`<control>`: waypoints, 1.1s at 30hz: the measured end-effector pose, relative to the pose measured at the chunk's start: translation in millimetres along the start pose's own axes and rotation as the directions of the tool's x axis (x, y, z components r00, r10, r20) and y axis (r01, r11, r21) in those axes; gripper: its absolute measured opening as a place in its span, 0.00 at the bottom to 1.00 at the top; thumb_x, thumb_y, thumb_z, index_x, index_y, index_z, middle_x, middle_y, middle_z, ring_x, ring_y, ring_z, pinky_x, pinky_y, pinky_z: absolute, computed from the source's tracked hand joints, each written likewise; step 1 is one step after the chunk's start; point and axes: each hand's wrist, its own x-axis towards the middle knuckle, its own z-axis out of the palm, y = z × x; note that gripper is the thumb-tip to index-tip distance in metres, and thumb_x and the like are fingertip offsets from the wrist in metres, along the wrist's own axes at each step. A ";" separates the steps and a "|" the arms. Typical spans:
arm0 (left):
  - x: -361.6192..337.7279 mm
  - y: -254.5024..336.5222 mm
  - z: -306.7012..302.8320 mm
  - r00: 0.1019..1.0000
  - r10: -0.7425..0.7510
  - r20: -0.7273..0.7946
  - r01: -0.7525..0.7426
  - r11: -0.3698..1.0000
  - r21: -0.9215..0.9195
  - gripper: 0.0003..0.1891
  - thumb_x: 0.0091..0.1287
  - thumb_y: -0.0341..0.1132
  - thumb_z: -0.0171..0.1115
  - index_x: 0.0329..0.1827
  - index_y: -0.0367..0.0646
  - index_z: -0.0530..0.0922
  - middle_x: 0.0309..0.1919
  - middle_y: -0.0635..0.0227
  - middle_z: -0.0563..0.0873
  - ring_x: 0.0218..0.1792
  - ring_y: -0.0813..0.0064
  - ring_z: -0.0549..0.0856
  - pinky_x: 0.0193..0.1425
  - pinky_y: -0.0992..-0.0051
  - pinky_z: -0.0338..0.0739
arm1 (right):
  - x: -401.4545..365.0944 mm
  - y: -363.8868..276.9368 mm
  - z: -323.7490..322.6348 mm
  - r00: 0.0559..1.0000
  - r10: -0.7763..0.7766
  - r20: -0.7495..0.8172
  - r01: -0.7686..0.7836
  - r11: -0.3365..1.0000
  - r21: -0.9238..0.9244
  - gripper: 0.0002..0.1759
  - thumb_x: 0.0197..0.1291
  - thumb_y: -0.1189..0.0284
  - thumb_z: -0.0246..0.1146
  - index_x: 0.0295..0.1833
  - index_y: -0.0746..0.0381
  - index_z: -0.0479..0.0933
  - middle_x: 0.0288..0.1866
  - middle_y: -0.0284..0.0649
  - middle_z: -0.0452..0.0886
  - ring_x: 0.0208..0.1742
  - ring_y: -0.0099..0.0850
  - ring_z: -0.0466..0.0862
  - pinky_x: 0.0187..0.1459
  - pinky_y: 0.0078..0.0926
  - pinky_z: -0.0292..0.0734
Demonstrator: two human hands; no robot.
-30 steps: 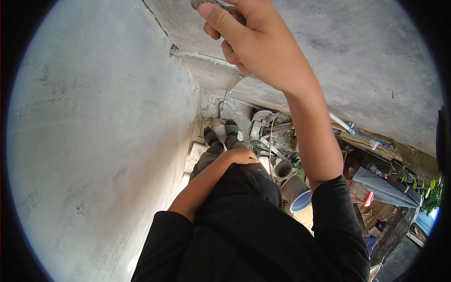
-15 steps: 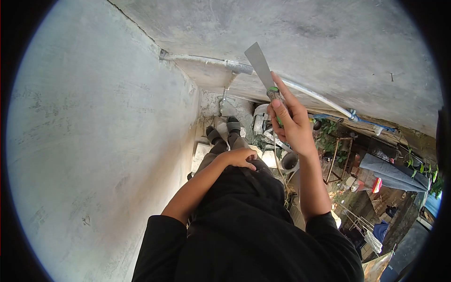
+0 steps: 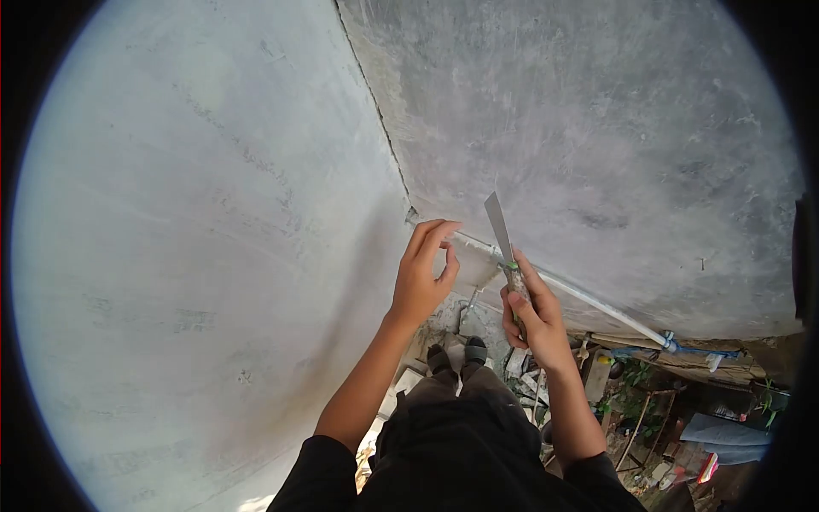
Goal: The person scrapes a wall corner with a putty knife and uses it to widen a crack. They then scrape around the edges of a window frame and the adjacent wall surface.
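Observation:
My right hand (image 3: 539, 320) is wrapped round the handle of a putty knife (image 3: 499, 229), index finger stretched along it toward the blade. The flat grey blade points up, in front of the grey wall (image 3: 580, 128); the handle has green on it. My left hand (image 3: 420, 277) is raised to the left of the knife, near the corner where the two walls meet. Its fingers are bent over and the thumb stands apart from them, with nothing between. The left hand overlaps part of a white pipe (image 3: 597, 303) that runs low along the grey wall.
A pale plastered wall (image 3: 188, 256) fills the left side, with a crack (image 3: 375, 107) down the corner. A nail (image 3: 703, 263) sticks out of the right wall. Rubble (image 3: 518, 363) lies by my feet (image 3: 456, 354). Lower right are a metal frame (image 3: 646, 424), plants and a grey sheet (image 3: 725, 433).
My left hand has risen from my lap to beside the knife, its fingers now apart. The view has tilted up toward the corner; the right hand still grips the putty knife.

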 end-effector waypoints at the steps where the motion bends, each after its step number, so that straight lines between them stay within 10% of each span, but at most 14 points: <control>1: 15.6 8.7 -13.7 0.999 0.047 0.012 -0.047 0.999 0.011 0.21 0.71 0.18 0.57 0.67 0.38 0.78 0.62 0.55 0.81 0.58 0.65 0.85 0.60 0.69 0.83 | 8.9 -7.9 11.1 0.999 -0.014 0.044 0.014 1.000 0.003 0.34 0.80 0.67 0.57 0.87 0.52 0.56 0.35 0.29 0.72 0.22 0.16 0.67 0.20 0.17 0.63; 14: 94.8 62.4 -47.0 0.999 -0.040 -0.034 0.041 0.998 0.042 0.29 0.80 0.34 0.54 0.79 0.29 0.64 0.81 0.43 0.63 0.80 0.46 0.67 0.80 0.58 0.67 | 84.8 -70.0 65.9 0.973 -0.129 0.190 0.096 0.980 0.174 0.32 0.82 0.66 0.54 0.86 0.52 0.57 0.35 0.32 0.73 0.16 0.15 0.62 0.15 0.16 0.52; 33: 103.2 59.4 -32.9 0.987 -0.006 -0.162 0.015 0.998 0.053 0.31 0.81 0.34 0.52 0.81 0.26 0.58 0.80 0.36 0.63 0.80 0.41 0.64 0.81 0.57 0.64 | 93.7 -81.7 75.7 0.968 -0.163 0.189 0.144 0.983 0.111 0.31 0.84 0.69 0.49 0.87 0.58 0.54 0.27 0.30 0.73 0.15 0.16 0.64 0.15 0.16 0.56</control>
